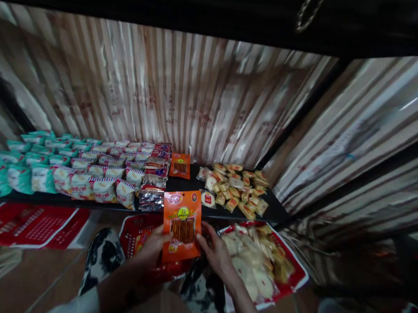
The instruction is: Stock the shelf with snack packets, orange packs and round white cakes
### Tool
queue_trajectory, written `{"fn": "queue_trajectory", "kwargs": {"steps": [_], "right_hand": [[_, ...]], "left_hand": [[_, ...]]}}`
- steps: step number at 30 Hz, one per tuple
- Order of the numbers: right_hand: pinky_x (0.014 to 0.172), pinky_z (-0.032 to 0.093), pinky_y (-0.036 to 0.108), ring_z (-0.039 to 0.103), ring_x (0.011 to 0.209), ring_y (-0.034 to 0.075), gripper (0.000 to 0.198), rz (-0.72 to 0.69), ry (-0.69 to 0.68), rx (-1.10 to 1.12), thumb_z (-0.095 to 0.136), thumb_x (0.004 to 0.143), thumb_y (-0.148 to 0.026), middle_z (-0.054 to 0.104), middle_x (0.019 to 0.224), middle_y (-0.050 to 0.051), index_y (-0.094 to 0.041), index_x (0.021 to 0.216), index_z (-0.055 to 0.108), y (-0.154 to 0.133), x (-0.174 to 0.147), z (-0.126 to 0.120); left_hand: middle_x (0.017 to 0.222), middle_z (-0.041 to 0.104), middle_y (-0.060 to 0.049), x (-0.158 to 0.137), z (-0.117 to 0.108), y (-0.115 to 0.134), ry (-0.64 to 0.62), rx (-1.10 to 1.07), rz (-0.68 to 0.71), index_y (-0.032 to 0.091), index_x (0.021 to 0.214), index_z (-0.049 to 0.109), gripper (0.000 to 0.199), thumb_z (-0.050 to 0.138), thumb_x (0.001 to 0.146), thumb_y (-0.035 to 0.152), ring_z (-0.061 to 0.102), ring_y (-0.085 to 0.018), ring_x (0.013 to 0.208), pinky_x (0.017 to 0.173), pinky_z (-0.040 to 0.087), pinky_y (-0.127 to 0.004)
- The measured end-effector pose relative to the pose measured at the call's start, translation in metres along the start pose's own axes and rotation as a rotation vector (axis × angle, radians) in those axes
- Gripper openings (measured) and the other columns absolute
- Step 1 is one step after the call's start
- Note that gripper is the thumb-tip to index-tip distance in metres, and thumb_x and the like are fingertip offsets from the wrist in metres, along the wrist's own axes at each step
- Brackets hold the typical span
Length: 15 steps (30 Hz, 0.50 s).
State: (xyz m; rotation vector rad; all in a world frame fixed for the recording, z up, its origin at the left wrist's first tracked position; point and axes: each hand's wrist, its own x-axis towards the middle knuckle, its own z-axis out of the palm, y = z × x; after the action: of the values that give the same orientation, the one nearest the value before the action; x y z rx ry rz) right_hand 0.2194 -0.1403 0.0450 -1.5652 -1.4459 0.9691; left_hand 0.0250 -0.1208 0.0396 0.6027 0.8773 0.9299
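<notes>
Between my two hands is an orange snack packet (178,254), held upright with its printed front and clear window facing me. My left hand (153,245) grips its lower left edge. On the lower right edge, my right hand (215,251) pinches it between thumb and fingers. Behind it, another orange packet (180,166) stands on the black shelf (193,174) near the striped backing. Below my hands sits a red basket (128,239), partly hidden by my left hand and the held packet, with orange packaging showing in it.
Rows of teal packets (20,175) and white snack bags (102,188) fill the shelf's left. Small yellow-wrapped pieces (240,189) lie heaped on its right. A pile of round white packaged items (254,272) rests on red sheeting at lower right. A red printed bag (27,225) lies lower left.
</notes>
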Motion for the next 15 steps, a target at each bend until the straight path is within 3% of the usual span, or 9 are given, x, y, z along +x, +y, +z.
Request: {"fn": "queue_trajectory", "kwargs": {"steps": [3, 7, 10, 13, 15], "right_hand": [[0.077, 0.053, 0.035, 0.066, 0.090, 0.023, 0.049, 0.021, -0.047, 0.206, 0.056, 0.076, -0.049, 0.070, 0.097, 0.008, -0.020, 0.115, 0.052, 0.000, 0.008, 0.002], [0.065, 0.052, 0.034, 0.065, 0.067, 0.021, 0.044, 0.054, 0.043, 0.324, 0.064, 0.069, -0.051, 0.067, 0.070, 0.002, -0.021, 0.100, 0.054, 0.007, 0.024, 0.007], [0.066, 0.053, 0.034, 0.066, 0.067, 0.021, 0.043, 0.068, 0.089, 0.461, 0.064, 0.069, -0.050, 0.067, 0.071, 0.002, -0.023, 0.099, 0.051, 0.010, 0.045, 0.007], [0.067, 0.053, 0.034, 0.067, 0.072, 0.022, 0.044, 0.050, 0.146, 0.509, 0.060, 0.071, -0.048, 0.069, 0.080, 0.004, -0.023, 0.106, 0.047, 0.011, 0.077, 0.003], [0.067, 0.053, 0.033, 0.067, 0.074, 0.022, 0.044, 0.006, 0.197, 0.438, 0.055, 0.074, -0.046, 0.069, 0.085, 0.005, -0.022, 0.110, 0.046, 0.013, 0.105, -0.001]], "left_hand": [[0.091, 0.072, -0.012, 0.012, 0.007, 0.013, -0.008, 0.010, 0.018, 0.011, 0.094, 0.068, 0.045, 0.078, 0.054, 0.029, 0.067, -0.028, 0.084, 0.083, 0.049, -0.040], [0.081, 0.072, -0.008, 0.034, 0.018, 0.024, 0.003, 0.033, 0.045, 0.013, 0.090, 0.067, 0.041, 0.077, 0.053, 0.026, 0.067, -0.026, 0.078, 0.078, 0.050, -0.038], [0.078, 0.071, -0.006, 0.057, 0.029, 0.032, 0.054, 0.056, 0.044, 0.015, 0.088, 0.063, 0.035, 0.074, 0.055, 0.022, 0.067, -0.025, 0.074, 0.073, 0.051, -0.036], [0.101, 0.069, -0.010, 0.083, 0.042, 0.043, 0.166, 0.108, 0.062, 0.017, 0.103, 0.058, 0.042, 0.068, 0.062, 0.017, 0.065, -0.027, 0.094, 0.081, 0.050, -0.035], [0.127, 0.058, -0.011, 0.100, 0.050, 0.050, 0.271, 0.212, 0.111, 0.020, 0.116, 0.053, 0.054, 0.065, 0.064, 0.014, 0.054, -0.026, 0.117, 0.093, 0.044, -0.032]]}}
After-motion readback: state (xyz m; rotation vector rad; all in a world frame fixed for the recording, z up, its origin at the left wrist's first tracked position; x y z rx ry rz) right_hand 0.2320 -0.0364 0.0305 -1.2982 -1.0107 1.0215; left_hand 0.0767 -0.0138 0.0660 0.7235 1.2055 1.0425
